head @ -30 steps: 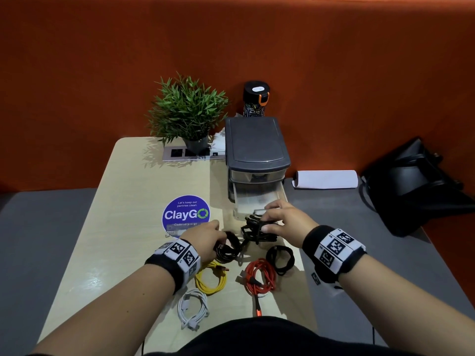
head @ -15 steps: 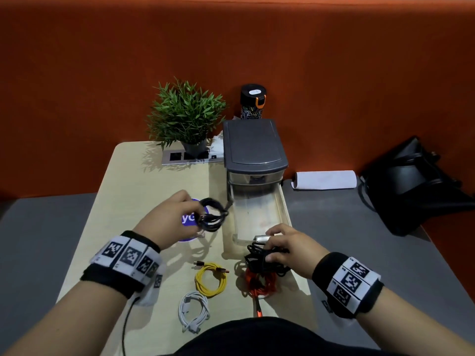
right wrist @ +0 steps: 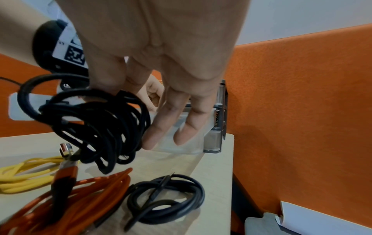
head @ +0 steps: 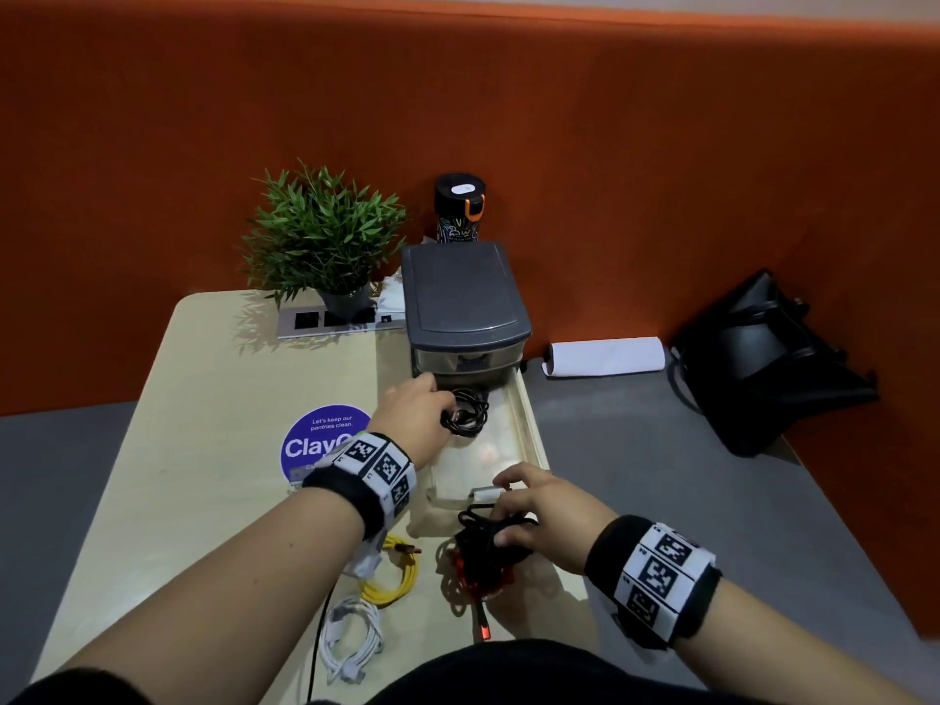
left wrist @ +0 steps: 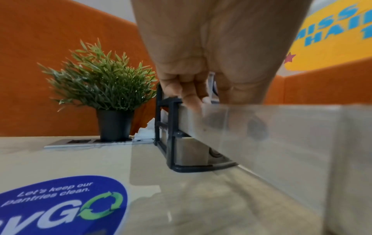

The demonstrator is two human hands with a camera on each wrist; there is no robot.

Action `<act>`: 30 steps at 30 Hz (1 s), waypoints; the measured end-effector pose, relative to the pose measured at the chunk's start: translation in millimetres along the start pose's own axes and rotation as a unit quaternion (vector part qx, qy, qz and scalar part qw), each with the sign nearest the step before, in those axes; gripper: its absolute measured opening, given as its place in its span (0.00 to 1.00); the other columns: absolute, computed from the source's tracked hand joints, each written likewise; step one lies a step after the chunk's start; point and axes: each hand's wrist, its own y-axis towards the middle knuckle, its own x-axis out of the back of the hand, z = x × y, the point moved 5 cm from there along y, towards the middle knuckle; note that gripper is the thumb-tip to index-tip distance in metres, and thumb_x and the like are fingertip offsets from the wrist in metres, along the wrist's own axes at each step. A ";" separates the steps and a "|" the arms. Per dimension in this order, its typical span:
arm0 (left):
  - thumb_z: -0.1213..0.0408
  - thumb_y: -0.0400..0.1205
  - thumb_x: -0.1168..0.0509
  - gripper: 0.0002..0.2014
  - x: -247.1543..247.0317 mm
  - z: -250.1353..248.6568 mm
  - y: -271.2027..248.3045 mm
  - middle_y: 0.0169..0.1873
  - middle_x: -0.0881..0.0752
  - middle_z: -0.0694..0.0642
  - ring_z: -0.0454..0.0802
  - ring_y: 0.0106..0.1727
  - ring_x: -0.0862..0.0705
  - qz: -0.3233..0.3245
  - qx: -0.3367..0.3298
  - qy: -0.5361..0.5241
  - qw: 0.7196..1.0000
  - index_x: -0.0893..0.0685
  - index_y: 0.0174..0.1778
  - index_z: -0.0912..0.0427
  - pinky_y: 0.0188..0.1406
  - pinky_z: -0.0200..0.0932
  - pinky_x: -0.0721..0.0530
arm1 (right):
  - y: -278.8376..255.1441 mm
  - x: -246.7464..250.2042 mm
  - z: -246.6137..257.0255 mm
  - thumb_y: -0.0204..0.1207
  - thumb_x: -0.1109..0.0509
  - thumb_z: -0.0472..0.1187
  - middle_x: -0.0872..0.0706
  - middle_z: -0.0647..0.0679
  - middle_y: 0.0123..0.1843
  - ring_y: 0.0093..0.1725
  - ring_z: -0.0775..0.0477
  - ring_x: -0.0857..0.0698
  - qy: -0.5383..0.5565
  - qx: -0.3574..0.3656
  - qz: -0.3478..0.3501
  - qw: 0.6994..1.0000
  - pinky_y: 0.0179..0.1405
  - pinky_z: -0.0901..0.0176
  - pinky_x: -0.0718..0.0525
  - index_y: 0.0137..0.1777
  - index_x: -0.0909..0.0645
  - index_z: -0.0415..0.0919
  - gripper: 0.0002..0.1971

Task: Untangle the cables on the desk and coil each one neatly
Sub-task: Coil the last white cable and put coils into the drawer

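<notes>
Head view: the left hand [head: 414, 417] pinches a small black coil [head: 465, 412] over the open clear drawer [head: 529, 424] at its back; the right hand's [head: 539, 516] grip curls round a loose black bundle [right wrist: 90, 120] just above the table [head: 203, 450] (orange cable [right wrist: 80, 190] beneath). That bundle's slack loops could snag the orange cable and retangle

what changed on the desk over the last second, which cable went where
The left hand carried a small black coiled cable from the desk up into the open clear plastic drawer. The right hand lifted its black cable bundle over the orange cable. The yellow cable and white cable stayed put.
</notes>
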 end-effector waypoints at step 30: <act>0.49 0.85 0.45 0.19 -16.4 25.4 -71.9 0.48 0.17 0.46 0.46 0.43 0.13 0.000 0.147 -0.316 0.937 0.37 0.72 0.39 0.44 0.48 0.15 | 50.8 26.8 10.1 0.72 0.24 0.38 0.22 0.51 0.53 0.54 0.47 0.20 -0.042 0.038 -0.205 0.977 0.52 0.69 0.28 0.51 0.10 0.43 0.08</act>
